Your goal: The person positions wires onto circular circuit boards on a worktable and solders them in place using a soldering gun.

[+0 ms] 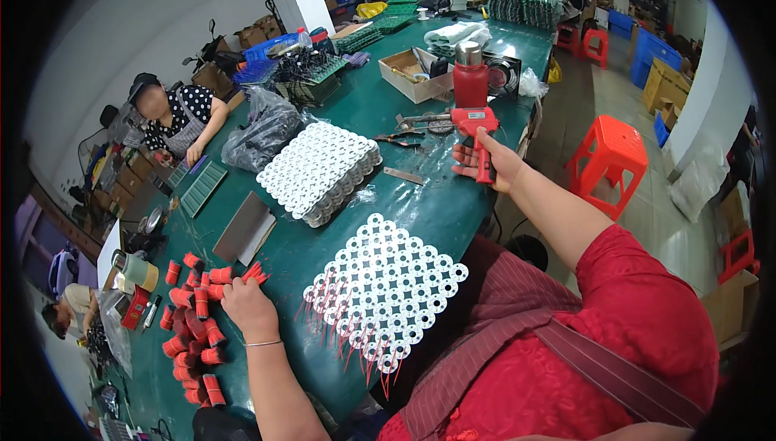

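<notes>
The right hand (500,161) holds a red gun-shaped tool (471,121) upright over the green desk (440,202). Its handle lies against the palm, gripped with the thumb side of the hand, while the other fingers reach out past it, slightly bent, with small gaps between them.

The left hand (248,307) is at the near side of the desk, back upward, its fingers close together and angled down beside a loose fan of thin red wires (257,272). The fingertips are partly hidden, so I cannot tell whether they pinch those wires or merely touch them. To the left of this hand, many short cylindrical bundles of red wire (201,303) lie in a loose heap.

Between the two hands, flat on the desk, sits a diamond-shaped white panel of joined ring-like discs (384,286), with red wires trailing along its lower-left side. Beyond it stands a thick stack of similar white panels (319,168), just beside a crumpled dark grey plastic bag (265,132). Nearer the tool are a flat metal strip (403,176), pliers with dark and orange handles (399,141), and a red bottle with a metallic cap (470,79) just behind it. Across the desk sits a co-worker in a dotted top (184,118).
</notes>
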Demonstrator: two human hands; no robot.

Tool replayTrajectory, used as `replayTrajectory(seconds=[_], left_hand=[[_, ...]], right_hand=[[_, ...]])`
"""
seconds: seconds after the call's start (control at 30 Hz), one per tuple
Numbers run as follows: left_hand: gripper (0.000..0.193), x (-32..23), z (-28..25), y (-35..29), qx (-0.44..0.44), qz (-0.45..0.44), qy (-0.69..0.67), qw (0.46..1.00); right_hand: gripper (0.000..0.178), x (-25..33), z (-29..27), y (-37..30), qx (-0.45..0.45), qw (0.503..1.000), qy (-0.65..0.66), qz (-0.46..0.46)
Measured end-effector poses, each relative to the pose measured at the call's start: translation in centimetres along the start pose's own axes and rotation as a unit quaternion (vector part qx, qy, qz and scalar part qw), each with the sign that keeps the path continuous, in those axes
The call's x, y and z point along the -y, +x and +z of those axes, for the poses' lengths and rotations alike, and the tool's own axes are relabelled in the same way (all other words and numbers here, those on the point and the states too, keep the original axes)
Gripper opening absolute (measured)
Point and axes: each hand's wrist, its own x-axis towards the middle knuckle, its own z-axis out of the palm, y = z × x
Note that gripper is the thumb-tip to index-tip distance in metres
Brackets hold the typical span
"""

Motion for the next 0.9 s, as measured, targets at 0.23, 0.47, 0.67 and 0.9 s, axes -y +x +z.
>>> replayTrajectory(seconds=[0.23,0.47,0.67,0.9], left_hand=[[0.007,0.5,1.0,-0.5,-0.004,-0.010,-0.010,1.000],[0.007,0.1,0.6,-0.3,0.000,-0.007,-0.055,0.998],[0.003,0.4,0.9,-0.4,0.008,-0.011,-0.052,0.999],[0.008,0.6,0.9,-0.7,-0.023,0.024,-0.069,0.997]], right_hand=[[0.044,-0.3,0.4,0.3,-0.018,1.000,-0.019,-0.005],[0.043,-0.2,0.3,0.2,-0.021,0.999,-0.022,-0.016],[0.043,-0.3,0.4,0.3,-0.022,0.999,-0.021,-0.009],[0.043,-0.5,-0.5,0.9,-0.016,1.000,-0.022,0.012]])
